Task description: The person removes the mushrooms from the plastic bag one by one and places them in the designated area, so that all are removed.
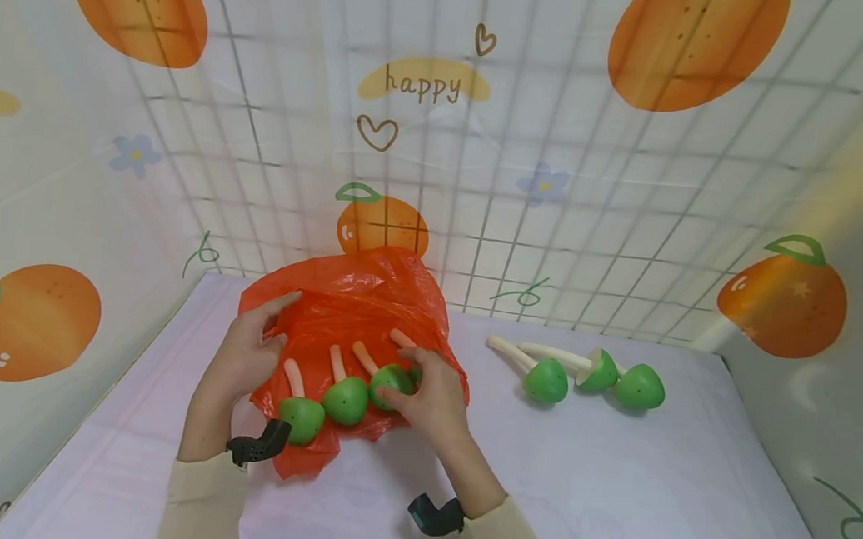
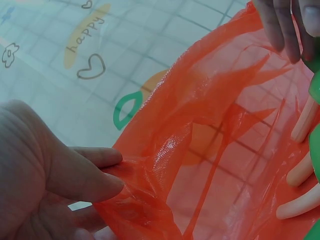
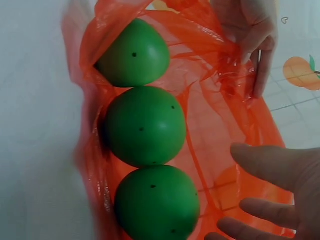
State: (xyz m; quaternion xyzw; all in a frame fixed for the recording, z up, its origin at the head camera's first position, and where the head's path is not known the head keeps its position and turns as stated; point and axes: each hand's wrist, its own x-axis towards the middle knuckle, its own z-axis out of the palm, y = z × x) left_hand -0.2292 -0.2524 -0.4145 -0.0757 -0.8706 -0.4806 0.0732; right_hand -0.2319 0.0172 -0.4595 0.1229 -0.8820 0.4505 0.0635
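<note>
A thin red plastic bag (image 1: 371,278) lies spread on the table with its mouth toward me. Several toy mushrooms with green caps (image 1: 345,400) and pale stems rest in a row on it, stems pointing inward. My left hand (image 1: 245,357) pinches the bag's left edge between thumb and fingers, plainly seen in the left wrist view. Above the row's right end is my right hand (image 1: 430,390), fingers spread and fairly straight in the right wrist view, beside the caps (image 3: 145,125). It partly covers the rightmost mushroom in the head view.
To the right on the table (image 1: 611,499) lie 3 more mushrooms (image 1: 546,381) with green caps and whitish stems. A wire grid covered by a printed cloth (image 1: 560,145) stands behind the bag, and cloth walls flank both sides.
</note>
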